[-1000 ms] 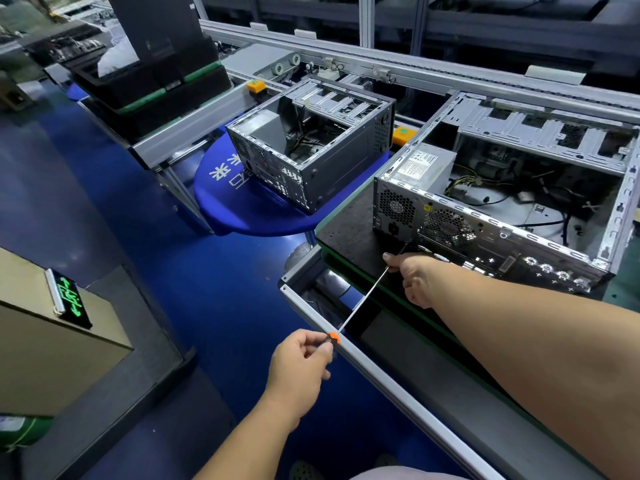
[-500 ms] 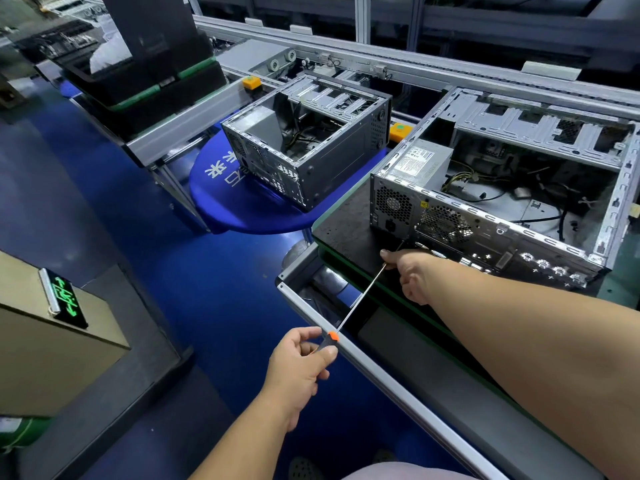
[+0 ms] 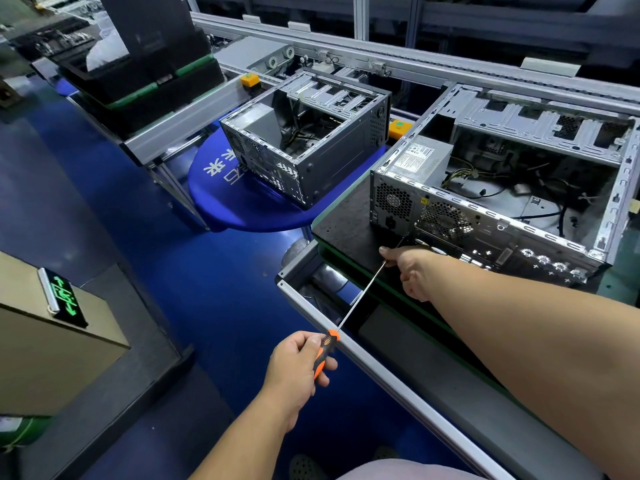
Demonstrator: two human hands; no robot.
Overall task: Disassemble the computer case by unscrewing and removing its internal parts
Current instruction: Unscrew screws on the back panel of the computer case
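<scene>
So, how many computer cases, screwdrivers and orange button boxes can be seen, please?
Computer cases: 2, near case and far case
Screwdrivers: 1, screwdriver
Orange button boxes: 2, one and another
Total: 5

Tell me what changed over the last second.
The left hand has shifted its grip on the orange-and-black screwdriver, so more of the handle shows. The right hand still steadies the shaft near its tip, which remains at the rear panel of the open silver computer case. The case has not moved.
</scene>
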